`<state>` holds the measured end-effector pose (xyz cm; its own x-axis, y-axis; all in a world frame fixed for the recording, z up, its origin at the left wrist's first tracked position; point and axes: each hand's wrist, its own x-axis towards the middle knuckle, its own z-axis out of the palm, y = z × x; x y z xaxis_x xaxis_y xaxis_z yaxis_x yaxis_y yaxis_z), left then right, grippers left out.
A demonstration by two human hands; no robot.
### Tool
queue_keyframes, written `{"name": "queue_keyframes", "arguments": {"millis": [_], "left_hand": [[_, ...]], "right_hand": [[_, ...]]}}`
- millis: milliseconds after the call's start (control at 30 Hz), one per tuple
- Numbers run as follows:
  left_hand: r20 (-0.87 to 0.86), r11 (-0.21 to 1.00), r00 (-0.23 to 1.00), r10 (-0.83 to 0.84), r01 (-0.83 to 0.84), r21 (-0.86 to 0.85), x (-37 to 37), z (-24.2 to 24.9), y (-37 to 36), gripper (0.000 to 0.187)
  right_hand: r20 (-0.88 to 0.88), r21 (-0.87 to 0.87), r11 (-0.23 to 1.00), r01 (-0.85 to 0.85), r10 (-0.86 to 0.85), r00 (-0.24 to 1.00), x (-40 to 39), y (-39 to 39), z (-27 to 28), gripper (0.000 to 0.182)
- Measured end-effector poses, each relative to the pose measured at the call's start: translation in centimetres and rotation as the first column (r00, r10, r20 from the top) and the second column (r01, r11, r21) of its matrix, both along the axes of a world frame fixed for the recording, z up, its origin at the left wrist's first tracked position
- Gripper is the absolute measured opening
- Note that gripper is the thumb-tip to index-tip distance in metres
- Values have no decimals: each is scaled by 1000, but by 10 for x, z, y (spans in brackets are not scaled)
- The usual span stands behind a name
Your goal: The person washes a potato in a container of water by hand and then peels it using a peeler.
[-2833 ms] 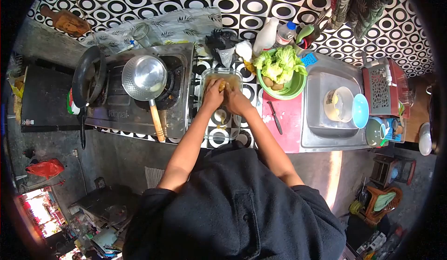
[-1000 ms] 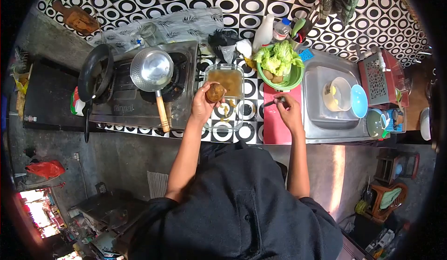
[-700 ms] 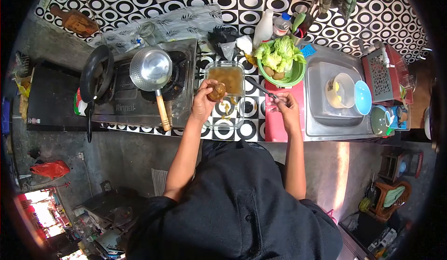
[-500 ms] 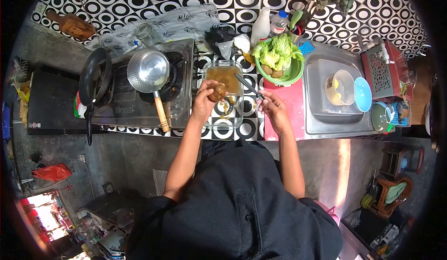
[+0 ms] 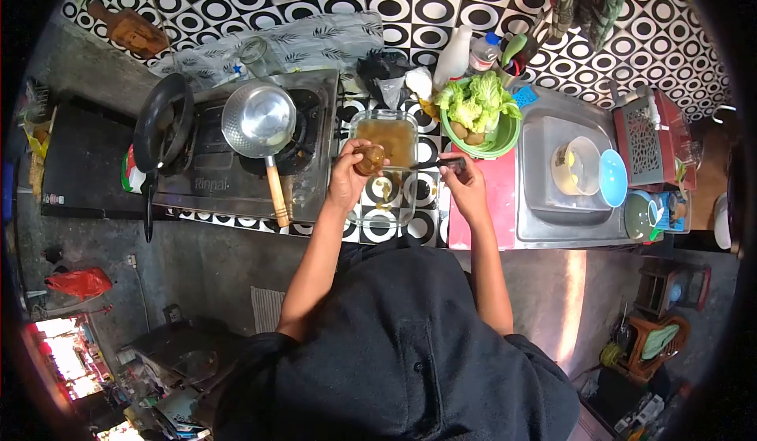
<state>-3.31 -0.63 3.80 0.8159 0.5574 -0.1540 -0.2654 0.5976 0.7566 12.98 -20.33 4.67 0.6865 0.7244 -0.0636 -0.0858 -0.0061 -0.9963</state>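
My left hand (image 5: 345, 179) holds a round brown item (image 5: 369, 159), which looks like a potato, at the near edge of a glass dish of brownish water (image 5: 386, 140). My right hand (image 5: 467, 186) grips the black handle of a knife (image 5: 451, 163), whose dark blade points left toward the brown item without touching it. A second clear glass container (image 5: 411, 204) with brown scraps inside stands nearer to me, below both hands. Right of the dishes, a green basket (image 5: 500, 151) holds leafy greens (image 5: 481, 103) and brown round pieces.
On the left stand a stove (image 5: 213, 161), a saucepan (image 5: 259, 119) and a black frying pan (image 5: 164, 121). A red board (image 5: 482, 216) lies right of the glass containers. Further right are a sink (image 5: 544, 224), a round tub (image 5: 576, 166) and a blue bowl (image 5: 613, 178).
The knife has swung from a steep slant to nearly level, its blade now pointing left. My left hand still holds the brown item. The whole view has shifted slightly.
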Motion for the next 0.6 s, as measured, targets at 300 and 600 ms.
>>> {"name": "queue_keyframes", "arguments": {"millis": [300, 600], "left_hand": [[141, 982, 988, -58, 82, -168, 6, 5, -4, 30], [66, 982, 997, -45, 56, -179, 11, 0, -13, 35]], "right_hand": [[404, -38, 999, 10, 6, 915, 11, 21, -9, 14], [-287, 163, 985, 53, -4, 958, -2, 46, -16, 12]]}}
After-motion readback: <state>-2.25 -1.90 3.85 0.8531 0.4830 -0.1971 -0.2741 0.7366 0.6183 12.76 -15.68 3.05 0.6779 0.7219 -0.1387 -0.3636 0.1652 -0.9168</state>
